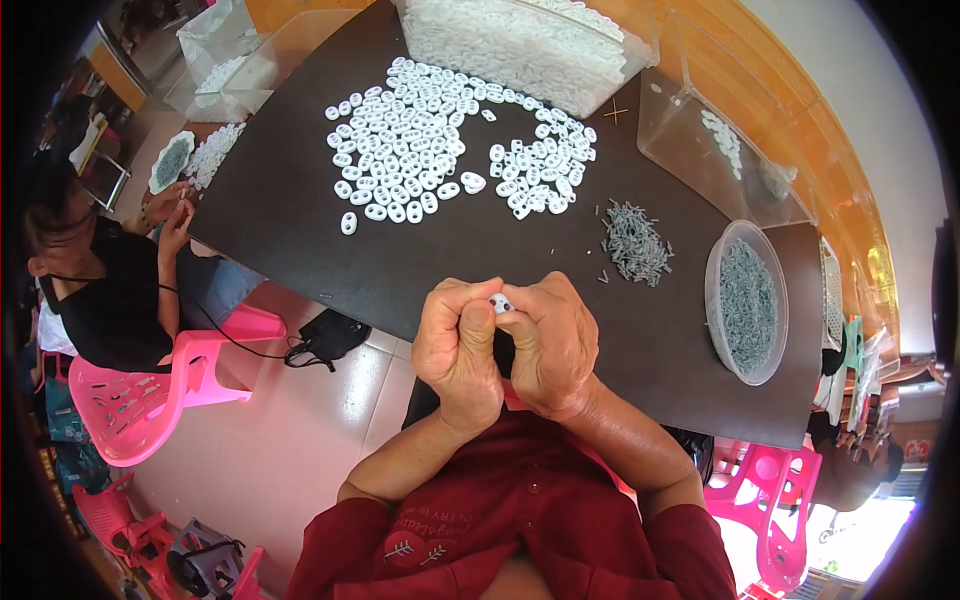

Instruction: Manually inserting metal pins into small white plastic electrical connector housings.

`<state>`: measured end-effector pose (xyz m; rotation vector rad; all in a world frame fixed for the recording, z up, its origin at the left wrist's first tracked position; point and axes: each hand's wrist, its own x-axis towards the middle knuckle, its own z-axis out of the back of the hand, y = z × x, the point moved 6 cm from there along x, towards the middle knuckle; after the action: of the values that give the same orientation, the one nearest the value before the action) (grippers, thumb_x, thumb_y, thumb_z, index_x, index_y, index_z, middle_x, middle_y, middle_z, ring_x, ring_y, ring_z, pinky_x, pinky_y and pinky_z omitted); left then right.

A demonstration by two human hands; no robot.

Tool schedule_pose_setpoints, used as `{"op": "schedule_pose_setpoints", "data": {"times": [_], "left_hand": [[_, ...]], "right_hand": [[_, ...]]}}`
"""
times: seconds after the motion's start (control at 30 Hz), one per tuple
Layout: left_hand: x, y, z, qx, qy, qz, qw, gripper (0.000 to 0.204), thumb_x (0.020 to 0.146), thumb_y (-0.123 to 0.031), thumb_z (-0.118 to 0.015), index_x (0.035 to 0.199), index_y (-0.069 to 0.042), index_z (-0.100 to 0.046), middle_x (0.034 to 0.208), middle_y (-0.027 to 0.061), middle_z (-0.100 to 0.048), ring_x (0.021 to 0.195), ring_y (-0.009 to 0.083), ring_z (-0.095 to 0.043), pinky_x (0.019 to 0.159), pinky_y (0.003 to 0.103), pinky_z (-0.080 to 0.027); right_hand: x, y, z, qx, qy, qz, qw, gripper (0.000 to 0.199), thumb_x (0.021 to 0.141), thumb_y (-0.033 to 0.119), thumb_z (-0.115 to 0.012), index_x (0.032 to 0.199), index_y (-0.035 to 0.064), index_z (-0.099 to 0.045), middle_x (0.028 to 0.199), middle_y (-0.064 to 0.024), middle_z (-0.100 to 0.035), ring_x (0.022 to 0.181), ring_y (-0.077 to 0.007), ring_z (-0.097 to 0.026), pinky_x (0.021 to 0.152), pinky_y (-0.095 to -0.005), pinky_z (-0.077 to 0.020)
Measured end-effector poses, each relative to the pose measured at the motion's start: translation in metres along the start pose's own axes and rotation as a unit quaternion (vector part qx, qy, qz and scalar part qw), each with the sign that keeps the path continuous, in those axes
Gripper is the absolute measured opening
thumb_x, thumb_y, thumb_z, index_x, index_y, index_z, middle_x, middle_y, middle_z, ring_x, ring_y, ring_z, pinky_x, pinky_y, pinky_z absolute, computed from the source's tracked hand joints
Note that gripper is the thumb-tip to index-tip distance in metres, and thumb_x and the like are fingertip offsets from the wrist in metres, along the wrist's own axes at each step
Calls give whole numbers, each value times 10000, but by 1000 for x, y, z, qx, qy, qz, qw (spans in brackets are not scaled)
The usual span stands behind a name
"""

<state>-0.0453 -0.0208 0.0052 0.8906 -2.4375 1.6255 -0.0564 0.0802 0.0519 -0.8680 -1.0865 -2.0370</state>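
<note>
My left hand (458, 350) and my right hand (550, 345) are pressed together over the near edge of the dark table (300, 200). Between their fingertips they pinch one small white plastic piece (499, 302). Two spreads of the same white oval pieces lie farther out on the table, a large one (405, 140) and a smaller one (540, 165). A loose heap of small grey metal pins (635, 243) lies to the right of my hands. Whether a pin is in my fingers is hidden.
A round clear bowl of grey pins (748, 300) stands at the right. A clear tub of white pieces (520, 40) is at the far edge, a nearly empty clear tub (715, 145) beside it. Another person (100, 290) sits at left on a pink chair (150, 390).
</note>
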Motion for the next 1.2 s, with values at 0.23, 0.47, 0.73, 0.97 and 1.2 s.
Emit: {"op": "schedule_pose_setpoints", "data": {"times": [0.23, 0.47, 0.73, 0.97, 1.2], "left_hand": [[2, -5, 0, 74, 51, 22, 996, 249, 968, -97, -495, 1160, 42, -570, 940, 39, -585, 832, 81, -500, 766, 209, -406], [32, -10, 16, 274, 112, -1, 955, 197, 925, -87, -563, 1072, 29, -627, 883, 54, -610, 800, 95, -563, 704, 217, -444], [110, -14, -16, 449, 208, -273, 825, 184, 720, 14, -645, 898, -32, -657, 812, 56, -615, 765, 240, -535, 666, 333, -436], [114, 30, -32, 544, 337, -366, 675, 63, 621, -24, -627, 667, -51, -592, 708, 61, -501, 770, 247, -461, 715, 367, -374], [88, 31, -53, 481, 339, -315, 745, 61, 627, -33, -648, 668, -56, -609, 718, 54, -504, 757, 233, -457, 684, 351, -376]], "right_hand": [[13, -2, 10, 17, 23, -18, 999, 222, 741, -61, -670, 948, -7, -610, 764, -91, -600, 586, -202, -517, 522, -286, -418], [69, -44, 105, -137, -47, -129, 981, 82, 833, 22, -650, 914, 4, -650, 783, -57, -624, 667, -97, -566, 632, -221, -462], [157, -197, 249, -393, -24, -185, 900, 256, 860, 158, -616, 1077, 27, -653, 948, -114, -667, 852, -179, -620, 786, -287, -474], [143, -169, 203, -528, 45, 39, 847, 207, 826, 138, -629, 1004, 33, -653, 922, -129, -650, 831, -295, -595, 753, -388, -463], [95, -79, 122, -337, 134, 109, 926, 189, 737, -25, -656, 919, 24, -639, 879, -111, -629, 785, -291, -567, 681, -368, -468]]}}
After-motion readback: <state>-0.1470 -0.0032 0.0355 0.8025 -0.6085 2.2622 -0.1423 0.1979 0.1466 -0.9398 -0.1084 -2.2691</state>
